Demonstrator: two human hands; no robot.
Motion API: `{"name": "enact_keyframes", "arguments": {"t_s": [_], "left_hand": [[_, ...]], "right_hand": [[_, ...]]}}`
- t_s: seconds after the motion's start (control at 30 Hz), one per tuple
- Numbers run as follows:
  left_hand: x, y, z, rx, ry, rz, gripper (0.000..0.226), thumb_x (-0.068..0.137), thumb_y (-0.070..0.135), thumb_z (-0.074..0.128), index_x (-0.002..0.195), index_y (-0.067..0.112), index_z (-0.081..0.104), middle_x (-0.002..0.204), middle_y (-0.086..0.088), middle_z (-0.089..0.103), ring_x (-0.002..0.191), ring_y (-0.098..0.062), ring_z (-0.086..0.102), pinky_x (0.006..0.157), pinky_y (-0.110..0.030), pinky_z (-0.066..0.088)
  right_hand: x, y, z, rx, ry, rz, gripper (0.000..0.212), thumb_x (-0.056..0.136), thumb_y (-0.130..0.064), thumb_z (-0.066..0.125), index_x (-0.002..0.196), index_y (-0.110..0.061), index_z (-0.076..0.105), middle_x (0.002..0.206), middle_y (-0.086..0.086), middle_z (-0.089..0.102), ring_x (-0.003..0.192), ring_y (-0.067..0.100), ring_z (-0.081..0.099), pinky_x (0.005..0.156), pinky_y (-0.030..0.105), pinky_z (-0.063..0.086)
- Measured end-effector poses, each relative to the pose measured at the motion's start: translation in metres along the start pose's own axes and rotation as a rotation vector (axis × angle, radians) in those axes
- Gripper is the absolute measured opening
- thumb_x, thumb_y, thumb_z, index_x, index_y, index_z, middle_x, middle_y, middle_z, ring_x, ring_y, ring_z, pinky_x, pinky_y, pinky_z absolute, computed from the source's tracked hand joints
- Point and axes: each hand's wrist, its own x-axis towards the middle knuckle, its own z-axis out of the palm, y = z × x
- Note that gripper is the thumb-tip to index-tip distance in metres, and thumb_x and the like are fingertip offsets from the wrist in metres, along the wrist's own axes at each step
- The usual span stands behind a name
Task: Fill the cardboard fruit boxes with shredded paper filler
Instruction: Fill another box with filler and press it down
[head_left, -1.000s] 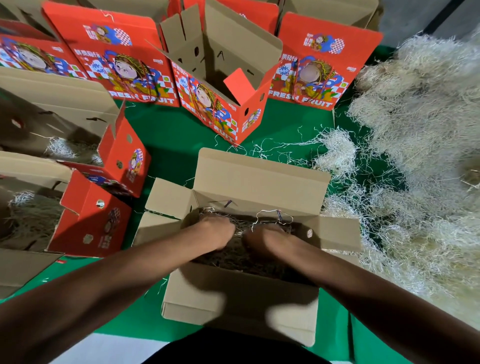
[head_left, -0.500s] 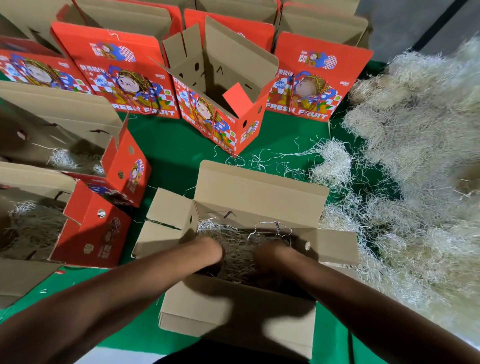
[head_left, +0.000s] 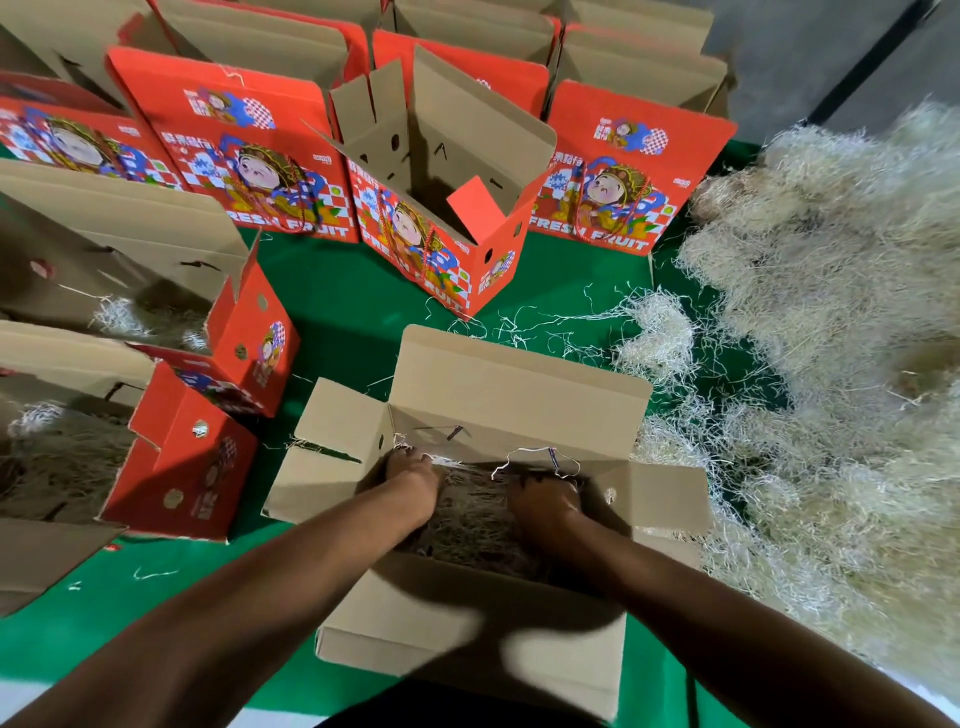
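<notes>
An open cardboard box (head_left: 519, 395) stands in front of me on the green table, its flaps folded out. Shredded paper filler (head_left: 478, 519) covers its bottom. Both my hands are down inside it. My left hand (head_left: 413, 480) presses into the filler at the box's left end, by the far wall. My right hand (head_left: 545, 499) presses into it at the right end. The fingertips of both hands are buried in the strands. A few loose white strands hang over the far rim.
A big heap of shredded paper (head_left: 831, 338) fills the table's right side. An empty open red fruit box (head_left: 441, 208) stands behind, with more red boxes (head_left: 244, 156) in rows. Two boxes on the left (head_left: 208, 467) hold filler. The green table (head_left: 353, 301) shows between them.
My hands have moved apart inside the box, from its middle towards its two ends. The view has dropped a little closer.
</notes>
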Motion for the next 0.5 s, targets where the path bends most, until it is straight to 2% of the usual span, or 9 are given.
{"name": "enact_keyframes", "arguments": {"t_s": [0.07,0.13,0.2,0.27,0.33,0.43,0.5], "left_hand": [[-0.005,0.001,-0.004,0.024,0.019,-0.012,0.065,0.093,0.028,0.068,0.15,0.014,0.04,0.155,-0.01,0.037,0.145,-0.029,0.029,0.119,-0.045,0.026],[-0.011,0.002,-0.009,0.036,0.053,-0.001,0.043,0.097,0.016,0.061,0.139,0.011,0.053,0.146,-0.012,0.05,0.136,-0.029,0.044,0.113,-0.045,0.035],[-0.016,0.004,-0.012,0.012,0.148,0.058,0.029,0.095,0.009,0.06,0.124,0.009,0.063,0.13,-0.011,0.062,0.12,-0.029,0.058,0.101,-0.043,0.047],[-0.02,0.007,-0.011,-0.039,0.227,0.134,0.025,0.091,0.008,0.062,0.115,0.009,0.065,0.118,-0.01,0.065,0.106,-0.028,0.064,0.087,-0.038,0.05],[-0.017,0.006,-0.001,-0.091,0.123,0.141,0.027,0.091,0.007,0.06,0.118,0.007,0.062,0.121,-0.013,0.065,0.102,-0.029,0.063,0.082,-0.037,0.048],[-0.011,0.0,0.013,-0.028,-0.124,0.059,0.04,0.1,0.015,0.053,0.137,0.002,0.051,0.14,-0.018,0.053,0.117,-0.032,0.056,0.086,-0.037,0.046],[-0.011,-0.004,0.014,0.038,-0.188,0.049,0.042,0.101,0.017,0.051,0.139,0.0,0.05,0.145,-0.019,0.048,0.12,-0.034,0.054,0.087,-0.04,0.047]], "right_hand": [[-0.004,0.004,-0.005,0.039,-0.051,0.012,0.048,0.104,-0.026,0.046,0.148,-0.008,0.039,0.145,0.015,0.052,0.13,0.035,0.054,0.098,0.046,0.049],[-0.007,0.007,-0.01,0.077,-0.059,-0.018,0.047,0.099,-0.027,0.056,0.142,-0.01,0.049,0.14,0.014,0.057,0.127,0.033,0.057,0.096,0.042,0.051],[-0.009,0.007,-0.013,0.133,0.067,-0.074,0.032,0.101,-0.023,0.053,0.129,-0.013,0.062,0.13,0.013,0.064,0.119,0.03,0.06,0.088,0.035,0.049],[-0.011,0.005,-0.014,0.151,0.167,-0.113,0.028,0.103,-0.018,0.045,0.122,-0.013,0.067,0.125,0.011,0.066,0.117,0.028,0.06,0.082,0.033,0.047],[-0.017,0.004,-0.009,0.056,0.08,-0.153,0.029,0.102,-0.016,0.047,0.122,-0.012,0.067,0.127,0.011,0.066,0.118,0.029,0.061,0.083,0.034,0.049],[-0.023,0.006,0.007,-0.118,-0.161,-0.219,0.035,0.102,-0.019,0.05,0.135,-0.008,0.056,0.14,0.017,0.057,0.129,0.033,0.054,0.1,0.043,0.046],[-0.022,0.007,0.015,-0.162,-0.193,-0.193,0.038,0.104,-0.02,0.046,0.139,-0.008,0.053,0.146,0.018,0.051,0.136,0.032,0.048,0.106,0.042,0.042]]}}
